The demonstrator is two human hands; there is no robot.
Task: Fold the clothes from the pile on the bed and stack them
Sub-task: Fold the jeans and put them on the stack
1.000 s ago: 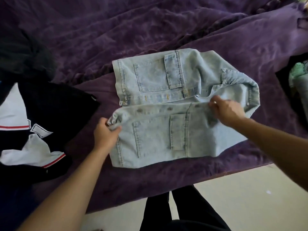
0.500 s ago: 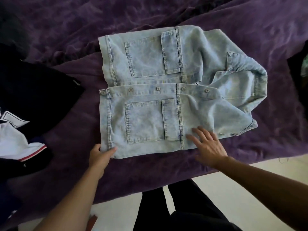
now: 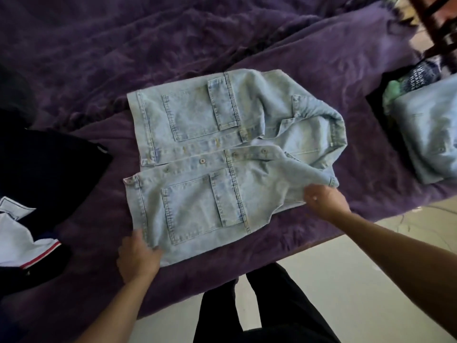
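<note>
Rightward, toward 3 o'clock, the right hand (image 3: 324,199) has shifted, fingers now pinching the light-blue denim jacket (image 3: 197,199) at its shoulder; left hand (image 3: 138,256) fingers clamp the 7 o'clock hem, likely stretching it flat, centred on the purple fleece blanket (image 3: 99,58).

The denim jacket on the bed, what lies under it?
The purple blanket shows all around the denim jacket, so the jacket lies on that. Anything else beneath it is covered by the denim.
</note>
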